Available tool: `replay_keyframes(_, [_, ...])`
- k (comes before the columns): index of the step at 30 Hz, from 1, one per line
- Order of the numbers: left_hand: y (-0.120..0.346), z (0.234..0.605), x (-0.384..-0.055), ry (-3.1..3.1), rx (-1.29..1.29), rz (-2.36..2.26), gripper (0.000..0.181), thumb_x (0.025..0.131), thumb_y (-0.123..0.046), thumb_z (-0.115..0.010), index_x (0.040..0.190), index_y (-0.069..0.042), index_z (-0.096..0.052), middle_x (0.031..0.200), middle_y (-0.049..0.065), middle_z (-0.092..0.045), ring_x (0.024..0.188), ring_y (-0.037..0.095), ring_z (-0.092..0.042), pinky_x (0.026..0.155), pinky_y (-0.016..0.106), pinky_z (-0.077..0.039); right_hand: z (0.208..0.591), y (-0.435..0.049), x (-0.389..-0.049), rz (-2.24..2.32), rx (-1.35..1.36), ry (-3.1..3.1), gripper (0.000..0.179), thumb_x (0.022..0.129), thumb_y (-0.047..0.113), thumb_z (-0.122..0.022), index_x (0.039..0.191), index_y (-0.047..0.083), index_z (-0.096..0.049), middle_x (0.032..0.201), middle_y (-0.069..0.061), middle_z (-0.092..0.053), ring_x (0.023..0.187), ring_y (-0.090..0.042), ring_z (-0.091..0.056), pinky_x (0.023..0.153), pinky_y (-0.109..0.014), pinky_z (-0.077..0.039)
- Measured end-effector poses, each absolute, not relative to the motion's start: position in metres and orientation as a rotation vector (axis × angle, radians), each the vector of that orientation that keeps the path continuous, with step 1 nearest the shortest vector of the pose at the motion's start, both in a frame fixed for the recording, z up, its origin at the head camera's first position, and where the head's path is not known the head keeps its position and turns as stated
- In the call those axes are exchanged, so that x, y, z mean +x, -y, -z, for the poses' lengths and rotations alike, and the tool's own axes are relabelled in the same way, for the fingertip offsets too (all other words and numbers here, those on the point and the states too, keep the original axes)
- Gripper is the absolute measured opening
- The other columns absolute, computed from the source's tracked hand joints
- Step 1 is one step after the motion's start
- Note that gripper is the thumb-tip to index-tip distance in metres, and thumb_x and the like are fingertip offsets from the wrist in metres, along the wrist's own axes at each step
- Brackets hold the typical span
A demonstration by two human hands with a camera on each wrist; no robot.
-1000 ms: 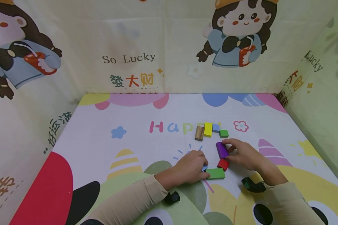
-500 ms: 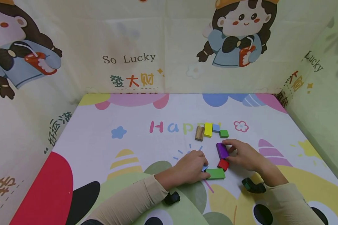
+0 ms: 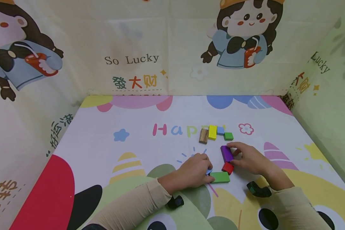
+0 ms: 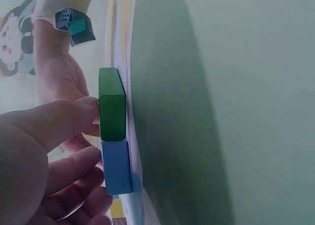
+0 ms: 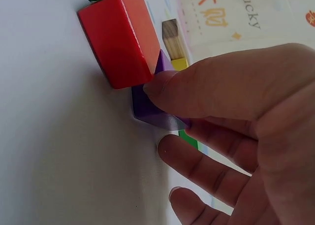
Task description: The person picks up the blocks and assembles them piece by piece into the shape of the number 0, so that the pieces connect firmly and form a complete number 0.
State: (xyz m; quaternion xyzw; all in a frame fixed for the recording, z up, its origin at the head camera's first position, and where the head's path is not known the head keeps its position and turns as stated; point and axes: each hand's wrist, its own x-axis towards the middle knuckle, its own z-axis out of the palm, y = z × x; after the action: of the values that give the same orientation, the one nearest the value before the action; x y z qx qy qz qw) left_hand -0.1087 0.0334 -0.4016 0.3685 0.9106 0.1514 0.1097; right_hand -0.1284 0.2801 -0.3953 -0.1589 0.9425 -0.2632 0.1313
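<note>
In the head view, my left hand (image 3: 195,171) is curled over a blue block (image 4: 117,167), its fingers at one side and its thumb on the adjoining light green block (image 3: 220,177). The left wrist view shows these two blocks end to end. My right hand (image 3: 250,158) pinches a purple block (image 3: 226,154) lengthwise, index finger at its far end and thumb near the red block (image 3: 227,168). In the right wrist view, the thumb overlaps the purple block beside the red one, and the other fingers are spread loosely behind.
Beyond the hands, a wood-grain block (image 3: 203,136), a yellow block (image 3: 212,132), a small blue block (image 3: 220,131) and a small green block (image 3: 228,136) continue the curved row. All lie on a printed tabletop (image 3: 161,147), with patterned cloth walls (image 3: 178,38) around it.
</note>
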Motion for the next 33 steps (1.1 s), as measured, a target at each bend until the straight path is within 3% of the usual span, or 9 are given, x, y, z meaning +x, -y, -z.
replay_keyframes(33, [-0.0339, 0.3997, -0.1082, -2.661, 1.076, -0.43, 0.034, 0.09, -0.04, -0.074, 0.112, -0.014, -0.076, 0.105, -0.004, -0.061, 0.093, 0.01, -0.052, 0.083, 0.019, -0.044, 0.3952, -0.2806, -0.1274, 0.787, -0.45, -2.727, 0.061, 0.084, 0.014, -0.079, 0.138, 0.0, -0.053, 0.118, -0.016, -0.062, 0.102, -0.032, -0.061, 0.086, -0.05, -0.053])
